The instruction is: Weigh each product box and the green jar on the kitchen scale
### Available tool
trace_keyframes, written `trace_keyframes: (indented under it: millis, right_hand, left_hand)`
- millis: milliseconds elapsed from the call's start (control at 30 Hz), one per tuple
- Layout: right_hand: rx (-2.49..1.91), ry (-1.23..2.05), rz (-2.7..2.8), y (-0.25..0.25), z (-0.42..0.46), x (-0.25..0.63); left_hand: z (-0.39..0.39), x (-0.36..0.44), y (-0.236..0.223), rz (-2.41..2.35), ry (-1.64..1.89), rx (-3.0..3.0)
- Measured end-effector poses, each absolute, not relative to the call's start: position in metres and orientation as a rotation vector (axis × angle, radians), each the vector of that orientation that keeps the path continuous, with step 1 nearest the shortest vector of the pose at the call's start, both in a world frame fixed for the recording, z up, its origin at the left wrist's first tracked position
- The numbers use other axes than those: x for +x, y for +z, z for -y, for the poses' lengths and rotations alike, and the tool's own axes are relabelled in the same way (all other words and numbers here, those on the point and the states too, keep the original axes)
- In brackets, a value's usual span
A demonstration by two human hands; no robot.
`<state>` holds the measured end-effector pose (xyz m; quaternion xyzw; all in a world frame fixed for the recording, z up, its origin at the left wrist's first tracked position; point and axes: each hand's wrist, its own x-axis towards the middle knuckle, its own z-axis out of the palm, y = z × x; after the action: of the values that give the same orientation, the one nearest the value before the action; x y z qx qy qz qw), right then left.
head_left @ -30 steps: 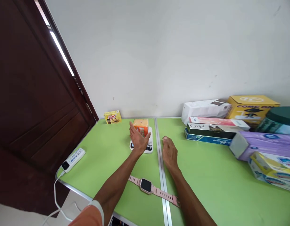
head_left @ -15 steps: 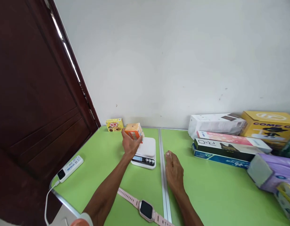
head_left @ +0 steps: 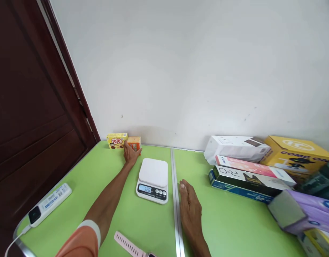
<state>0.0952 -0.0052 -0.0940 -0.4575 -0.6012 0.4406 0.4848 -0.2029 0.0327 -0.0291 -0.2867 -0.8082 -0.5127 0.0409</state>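
Note:
My left hand (head_left: 130, 154) grips a small orange box (head_left: 134, 143) at the back of the green table (head_left: 223, 221), by the wall. Just left of that box stands a yellow snack box (head_left: 116, 140). In front of my left hand is a white digital kitchen scale (head_left: 153, 173), with nothing on its pan and a lit display. My right hand (head_left: 189, 207) rests on the table to the right of the scale, beside the metal strip, its fingers curled and partly hidden; I see nothing in it.
Several boxes are grouped at the right: a white box (head_left: 234, 149), a yellow carton (head_left: 298, 153), a black box (head_left: 250, 177) and a purple tissue pack (head_left: 303, 210). A white plugged-in device (head_left: 50, 204) lies front left. A pink-strapped watch (head_left: 129, 245) is at the near edge.
My left hand has carried the orange box from above the scale's pan to beside the yellow box by the wall. The view has shifted, and my right hand stays by the strip.

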Motion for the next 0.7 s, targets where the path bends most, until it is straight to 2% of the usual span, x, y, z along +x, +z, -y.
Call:
trace_keyframes:
  millis: [200, 433, 700]
  right_hand:
    - [-1.140, 1.101, 1.386, -0.089, 0.009, 0.092]
    - [-1.050, 1.049, 1.350, -0.076, 0.012, 0.084]
    - [-0.993, 0.988, 1.340, -0.073, 0.011, 0.079]
  left_hand:
    - [-0.044, -0.216, -0.032, 2.399, -1.539, -0.918]
    - [-0.061, -0.232, -0.032, 2.493, -1.221, -0.865]
    - [-0.039, -0.216, -0.005, 2.633, -1.001, -0.842]
